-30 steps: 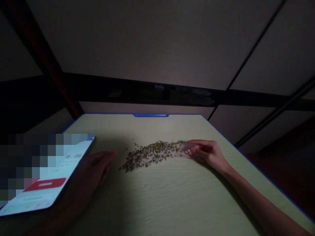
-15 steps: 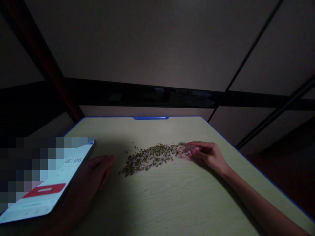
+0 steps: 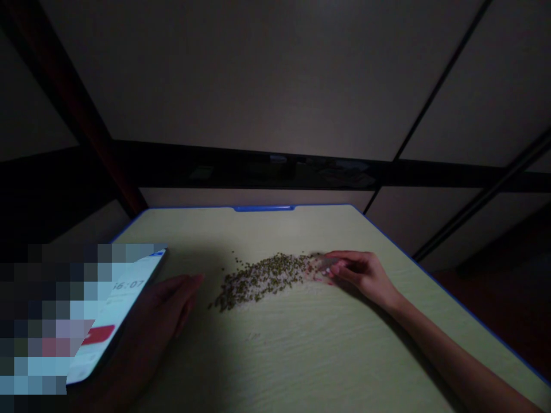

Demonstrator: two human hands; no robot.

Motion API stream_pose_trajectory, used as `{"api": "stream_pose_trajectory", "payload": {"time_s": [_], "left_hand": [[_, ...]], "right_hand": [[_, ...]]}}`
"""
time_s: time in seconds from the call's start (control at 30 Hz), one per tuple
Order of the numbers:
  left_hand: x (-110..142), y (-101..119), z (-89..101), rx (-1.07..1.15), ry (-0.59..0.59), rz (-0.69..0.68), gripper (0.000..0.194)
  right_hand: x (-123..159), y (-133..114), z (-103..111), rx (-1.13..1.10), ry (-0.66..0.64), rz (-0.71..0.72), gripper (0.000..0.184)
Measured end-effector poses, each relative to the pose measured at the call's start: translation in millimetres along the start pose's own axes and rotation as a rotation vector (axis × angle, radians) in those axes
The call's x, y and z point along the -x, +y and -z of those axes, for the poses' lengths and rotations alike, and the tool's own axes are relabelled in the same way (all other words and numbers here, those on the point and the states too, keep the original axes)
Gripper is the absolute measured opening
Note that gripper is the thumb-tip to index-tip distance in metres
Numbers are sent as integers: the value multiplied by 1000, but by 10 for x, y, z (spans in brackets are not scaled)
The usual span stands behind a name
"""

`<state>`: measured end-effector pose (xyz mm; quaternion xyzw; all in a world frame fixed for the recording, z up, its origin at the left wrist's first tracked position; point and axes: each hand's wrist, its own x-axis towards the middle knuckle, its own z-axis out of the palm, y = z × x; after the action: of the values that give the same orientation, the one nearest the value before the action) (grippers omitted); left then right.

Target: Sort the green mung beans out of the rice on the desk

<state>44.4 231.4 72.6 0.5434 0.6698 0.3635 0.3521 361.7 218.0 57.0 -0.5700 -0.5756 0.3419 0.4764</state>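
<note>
A long heap of small green beans (image 3: pixel 262 275) mixed with pale, rice-like grains lies across the middle of the table. At its right end, my right hand (image 3: pixel 365 272) pinches a small, clear plastic bag (image 3: pixel 318 269) with pinkish marks. The bag reaches from my fingertips to the edge of the heap; some white bits show near the thumb. My left hand (image 3: pixel 172 301) rests in shadow to the left of the heap, apart from it. Its fingers are curled and pressed together, with nothing seen between them.
A lit tablet or phone (image 3: pixel 123 304) showing a timer stands by my left forearm, partly blurred out. The pale wooden tabletop (image 3: pixel 284 355) has a blue rim and a blue handle piece (image 3: pixel 264 208) at its far edge. Dark cabinet panels (image 3: pixel 258 86) rise behind.
The view has tilted slightly, so the table sits a little lower. The last timer digit has changed from 6 to 7. My hands and the heap stay nearly in place.
</note>
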Motion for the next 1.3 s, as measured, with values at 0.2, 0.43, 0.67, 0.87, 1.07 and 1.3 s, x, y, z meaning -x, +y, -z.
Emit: {"api": "stream_pose_trajectory", "payload": {"time_s": [0.2, 0.43, 0.67, 0.87, 1.07, 1.3], "left_hand": [[18, 38, 3, -6, 2, 24, 49], [-15, -11, 3, -47, -11, 14, 53], [-20, -83, 7, -15, -2, 29, 52], [-6, -51, -4, 0, 3, 30, 51], [-4, -14, -6, -9, 18, 9, 50], [-11, -27, -2, -22, 18, 25, 51]], "right_hand": [[37, 0, 4, 18, -84, 0, 29], [13, -4, 17, -41, -44, -28, 31], [22, 7, -15, -76, -85, -84, 36], [41, -17, -38, -103, -136, -98, 36], [20, -6, -12, -94, -94, -103, 36], [66, -20, -68, -144, -158, -120, 37]]}}
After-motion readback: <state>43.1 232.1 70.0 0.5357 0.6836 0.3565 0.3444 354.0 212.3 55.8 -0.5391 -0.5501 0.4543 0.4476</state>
